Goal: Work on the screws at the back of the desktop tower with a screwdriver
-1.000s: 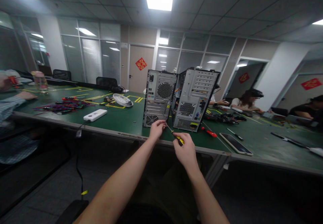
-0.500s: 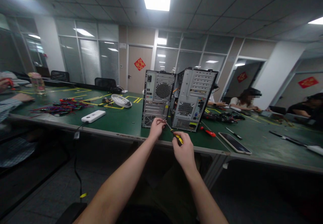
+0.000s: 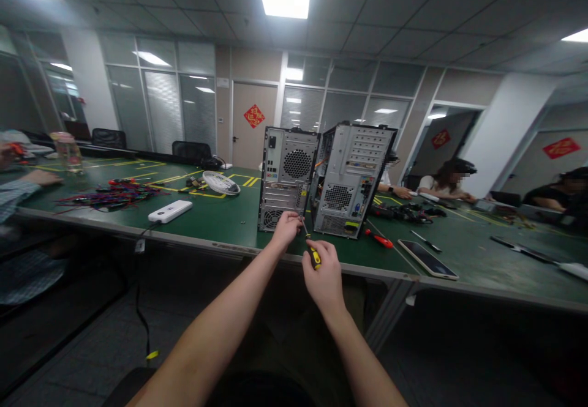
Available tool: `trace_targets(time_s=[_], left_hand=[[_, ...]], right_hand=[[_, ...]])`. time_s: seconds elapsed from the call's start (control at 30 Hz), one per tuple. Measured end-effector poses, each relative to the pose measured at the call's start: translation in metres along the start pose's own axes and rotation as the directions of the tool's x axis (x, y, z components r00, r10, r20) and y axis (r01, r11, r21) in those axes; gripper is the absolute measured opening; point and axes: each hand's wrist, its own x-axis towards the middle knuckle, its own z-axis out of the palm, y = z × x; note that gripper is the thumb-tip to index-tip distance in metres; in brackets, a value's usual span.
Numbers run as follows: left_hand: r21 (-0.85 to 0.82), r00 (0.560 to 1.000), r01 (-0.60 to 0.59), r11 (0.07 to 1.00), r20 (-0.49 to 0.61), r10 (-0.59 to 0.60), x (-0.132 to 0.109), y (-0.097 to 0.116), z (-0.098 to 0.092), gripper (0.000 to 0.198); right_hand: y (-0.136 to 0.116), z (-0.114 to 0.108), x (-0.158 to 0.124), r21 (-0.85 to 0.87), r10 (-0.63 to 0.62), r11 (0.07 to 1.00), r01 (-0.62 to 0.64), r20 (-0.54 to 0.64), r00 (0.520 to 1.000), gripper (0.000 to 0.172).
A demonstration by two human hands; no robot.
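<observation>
The left hand [image 3: 285, 229] has its fingers narrow by the lower right edge of the left computer tower [image 3: 287, 177], which stands upright on the surface [image 3: 220, 220]; whether they pinch something, I cannot tell. They would do well to steady the tip of the yellow-and-black screwdriver [image 3: 315, 257], while the right hand [image 3: 325, 274], wrapped around its handle, should turn gently, without tilting.

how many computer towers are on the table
2: the left tower, at the left hand, and the right tower, immediately beside it; any behind these would be hidden.
</observation>
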Motion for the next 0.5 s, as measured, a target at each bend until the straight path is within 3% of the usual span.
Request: trace_targets(time_s=[0.5], left_hand=[[0.149, 0.994, -0.090, 0.985, 0.082, 0.078, 0.0058, -0.0001, -0.0051, 0.035]], right_hand=[[-0.0060, 0.0048, -0.0041, 0.003, 0.020, 1.000, -0.020, 0.037, 0.999, 0.033]])
